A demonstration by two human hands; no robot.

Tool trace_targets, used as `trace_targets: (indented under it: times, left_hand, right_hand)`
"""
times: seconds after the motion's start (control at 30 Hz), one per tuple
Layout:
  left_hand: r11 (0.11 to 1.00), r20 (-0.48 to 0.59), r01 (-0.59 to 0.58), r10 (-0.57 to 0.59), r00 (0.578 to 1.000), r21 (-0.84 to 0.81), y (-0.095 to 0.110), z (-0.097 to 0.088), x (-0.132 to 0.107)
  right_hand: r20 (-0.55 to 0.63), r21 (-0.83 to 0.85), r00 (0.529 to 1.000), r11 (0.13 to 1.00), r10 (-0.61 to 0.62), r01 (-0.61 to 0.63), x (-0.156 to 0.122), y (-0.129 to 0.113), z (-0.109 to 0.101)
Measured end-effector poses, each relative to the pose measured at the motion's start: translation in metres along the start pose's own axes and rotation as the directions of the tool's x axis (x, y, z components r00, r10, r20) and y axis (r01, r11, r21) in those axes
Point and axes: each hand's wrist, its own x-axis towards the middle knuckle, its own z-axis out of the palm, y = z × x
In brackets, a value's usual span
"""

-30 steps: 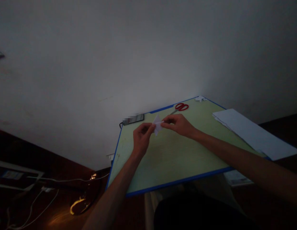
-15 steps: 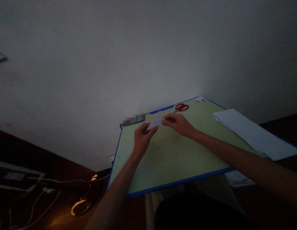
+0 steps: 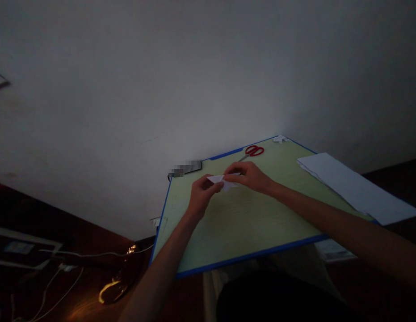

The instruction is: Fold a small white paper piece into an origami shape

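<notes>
A small folded piece of white paper (image 3: 216,179) is held between both hands above the pale green tabletop (image 3: 241,223). My left hand (image 3: 201,192) pinches its left part, thumb on the near side. From the right, my right hand (image 3: 250,175) grips the paper with thumb and fingers, covering some of it. One white point sticks out below the fingers and another shows at the right hand. Just behind the right hand lie red-handled scissors (image 3: 254,151), blades toward the left.
A stack of white paper (image 3: 355,188) overhangs the table's right edge. Paper scraps (image 3: 280,139) lie in the far corner. A dark flat object (image 3: 193,166), partly blurred out, rests at the far left edge against the wall. White cables (image 3: 94,254) trail over the floor at left.
The paper has turned from an upright triangle to a flatter, wider shape with a point downward. My right hand has moved slightly left and now closes over more of the paper.
</notes>
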Motion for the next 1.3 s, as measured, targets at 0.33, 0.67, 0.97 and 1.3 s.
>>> trace_targets:
  times: [0.33,0.67,0.97,1.3]
  left_hand:
    - [1.0,-0.008,0.008,-0.008,1.0,-0.009,-0.002,-0.001,0.002]
    - [0.996,-0.017,-0.013,0.014,1.0,0.084,0.003,0.001,-0.002]
    - [0.997,-0.032,0.021,-0.018,0.999,0.074,0.004,0.001,-0.002]
    - [0.997,0.0,-0.002,0.002,1.0,0.075,0.003,0.002,-0.001]
  right_hand:
    - [-0.013,-0.08,0.999,0.996,-0.036,0.035,-0.003,0.0,0.004]
    - [-0.002,-0.116,0.996,0.99,-0.084,0.084,-0.007,0.0,0.009]
    - [0.01,-0.156,0.989,0.977,-0.146,0.145,-0.007,-0.002,0.011]
    - [0.004,-0.102,0.995,0.99,-0.099,0.099,-0.007,-0.004,0.012]
